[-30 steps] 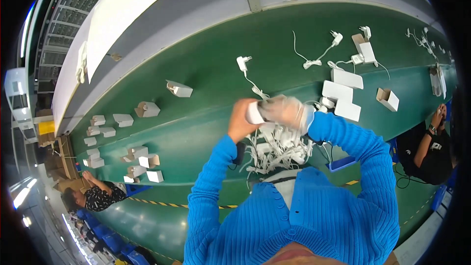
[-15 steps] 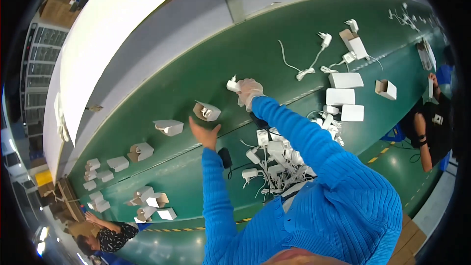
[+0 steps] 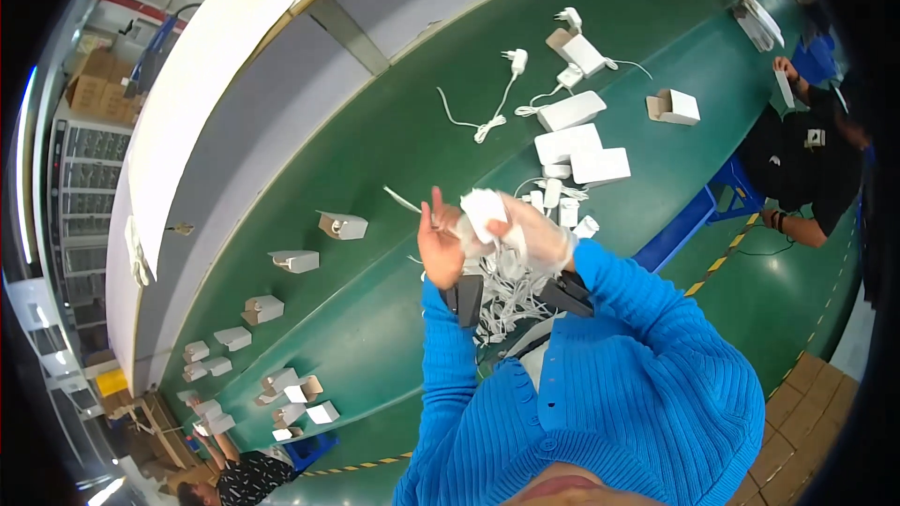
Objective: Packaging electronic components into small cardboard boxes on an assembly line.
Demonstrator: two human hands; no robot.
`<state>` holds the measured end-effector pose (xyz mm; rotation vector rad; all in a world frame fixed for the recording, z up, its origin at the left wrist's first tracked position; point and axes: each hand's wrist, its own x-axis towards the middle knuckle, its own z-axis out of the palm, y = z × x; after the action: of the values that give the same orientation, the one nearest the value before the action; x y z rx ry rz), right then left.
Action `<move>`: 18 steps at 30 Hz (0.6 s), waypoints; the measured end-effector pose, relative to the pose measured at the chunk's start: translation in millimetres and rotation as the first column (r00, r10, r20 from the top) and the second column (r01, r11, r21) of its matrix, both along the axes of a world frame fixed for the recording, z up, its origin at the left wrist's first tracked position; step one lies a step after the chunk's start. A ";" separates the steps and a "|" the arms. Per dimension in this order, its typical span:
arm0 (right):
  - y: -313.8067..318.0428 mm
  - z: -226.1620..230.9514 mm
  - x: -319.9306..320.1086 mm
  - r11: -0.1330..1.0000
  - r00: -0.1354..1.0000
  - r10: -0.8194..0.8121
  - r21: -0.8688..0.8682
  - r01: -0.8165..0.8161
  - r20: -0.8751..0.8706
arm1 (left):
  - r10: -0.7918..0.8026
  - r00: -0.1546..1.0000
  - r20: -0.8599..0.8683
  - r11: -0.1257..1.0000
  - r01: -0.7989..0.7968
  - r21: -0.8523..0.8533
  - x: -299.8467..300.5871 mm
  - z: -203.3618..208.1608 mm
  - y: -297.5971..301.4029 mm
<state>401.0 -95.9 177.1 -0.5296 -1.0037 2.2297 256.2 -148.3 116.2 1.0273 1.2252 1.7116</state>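
My left hand (image 3: 439,245) is bare and my right hand (image 3: 536,236) wears a thin clear glove. Together they hold a small white carton (image 3: 484,210) above the green belt (image 3: 394,141), my left thumb and palm against its left side and the gloved fingers wrapped round its right side. Just below my hands lies a heap of white chargers with cables (image 3: 506,295). An open white box (image 3: 342,224) stands on the belt to the left of my left hand.
More open white boxes (image 3: 295,260) trail left along the belt. Closed flat white boxes (image 3: 586,155) and a loose charger with cable (image 3: 511,64) lie to the upper right. A person in black (image 3: 806,159) works at right. Another person (image 3: 244,480) sits at the lower left.
Half a second ago my left hand reached out left to the open box on the belt. It has come back, and both hands now meet on a white carton above the heap.
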 end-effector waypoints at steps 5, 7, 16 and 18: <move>-11.7 -6.7 39.3 0.458 0.850 -0.455 0.889 -0.034 0.267 | -0.238 0.938 0.251 0.947 0.282 -0.156 40.3 41.1 28.8; -19.5 -15.4 43.6 0.625 0.848 -0.457 0.775 0.094 0.266 | -0.313 0.879 0.361 0.895 0.400 -0.199 54.4 49.7 40.5; -46.4 -48.1 161.0 0.735 0.498 -0.678 0.478 0.481 0.541 | -0.615 0.638 -0.463 0.787 0.461 -0.410 134.8 -20.1 99.4; -61.9 -45.3 178.7 0.698 0.463 -0.702 0.395 0.597 0.541 | -0.383 0.265 -0.885 0.894 0.346 -0.284 146.2 -30.3 117.0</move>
<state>579.7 -157.8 131.8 -1.4438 -1.0318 1.2287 402.4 -31.3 85.9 2.2445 1.4536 0.5906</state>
